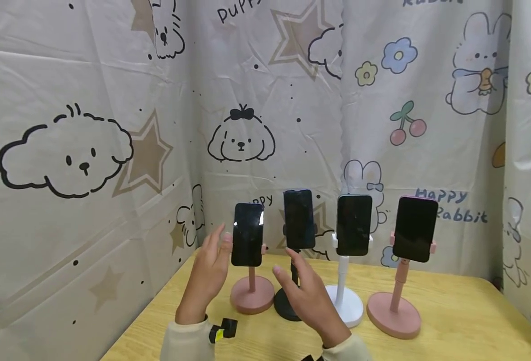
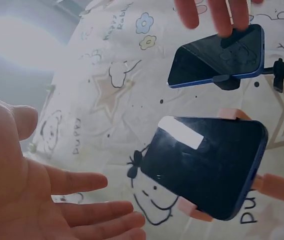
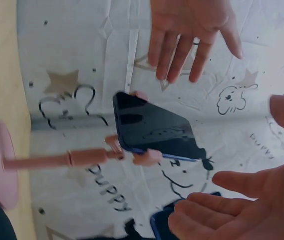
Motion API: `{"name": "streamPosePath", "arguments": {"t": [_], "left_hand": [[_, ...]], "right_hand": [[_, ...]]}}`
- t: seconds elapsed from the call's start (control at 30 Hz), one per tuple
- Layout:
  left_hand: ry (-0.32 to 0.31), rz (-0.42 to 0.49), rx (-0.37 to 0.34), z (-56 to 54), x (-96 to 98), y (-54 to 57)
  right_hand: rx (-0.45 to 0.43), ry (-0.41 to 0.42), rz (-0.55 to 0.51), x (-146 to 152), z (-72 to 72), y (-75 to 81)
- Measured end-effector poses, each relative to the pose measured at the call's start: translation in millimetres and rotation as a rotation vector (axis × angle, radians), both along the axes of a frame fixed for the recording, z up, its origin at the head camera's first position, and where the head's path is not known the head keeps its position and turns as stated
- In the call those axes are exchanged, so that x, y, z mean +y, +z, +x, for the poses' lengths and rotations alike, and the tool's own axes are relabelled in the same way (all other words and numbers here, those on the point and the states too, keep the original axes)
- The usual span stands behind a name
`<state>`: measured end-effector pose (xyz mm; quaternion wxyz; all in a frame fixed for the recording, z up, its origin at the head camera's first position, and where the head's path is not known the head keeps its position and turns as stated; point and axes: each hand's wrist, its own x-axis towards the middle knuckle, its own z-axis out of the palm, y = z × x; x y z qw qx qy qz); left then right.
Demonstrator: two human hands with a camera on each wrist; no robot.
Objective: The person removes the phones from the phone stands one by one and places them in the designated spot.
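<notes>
A dark phone (image 1: 248,234) stands upright in the leftmost pink phone stand (image 1: 253,295). Just left of it, my left hand (image 1: 209,273) is raised with fingers extended; the left wrist view shows a gap between those fingers (image 2: 107,210) and the phone. My right hand (image 1: 308,296) hovers to the right of that same phone, in front of the black phone stand (image 1: 287,303), fingers extended and holding nothing. The black stand carries a second phone (image 1: 299,219), blue-edged in the left wrist view. Both palms appear empty in the wrist views.
Further right, a white stand (image 1: 351,307) holds a phone (image 1: 354,224), and another pink stand (image 1: 393,316) holds a phone (image 1: 415,228). All stand in a row on a yellow wood-grain table (image 1: 464,321). Printed cloth curtains (image 1: 256,175) hang behind and to the left.
</notes>
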<state>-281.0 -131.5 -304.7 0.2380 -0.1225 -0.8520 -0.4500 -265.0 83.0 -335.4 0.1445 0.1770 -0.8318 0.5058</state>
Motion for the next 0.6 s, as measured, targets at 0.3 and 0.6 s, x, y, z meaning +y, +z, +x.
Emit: {"name": "streamPosePath", "arguments": {"t": [0.3,0.6], "left_hand": [[-0.084,0.127,-0.172,-12.3,-6.0,-14.2],[-0.185,0.294,-0.256,-28.6,-10.2,-20.9]], "right_hand": [[-0.160,0.211,-0.222,-12,-17.9,-4.8],[-0.258,0.305,-0.344,-20,-37.6,-6.8]]}}
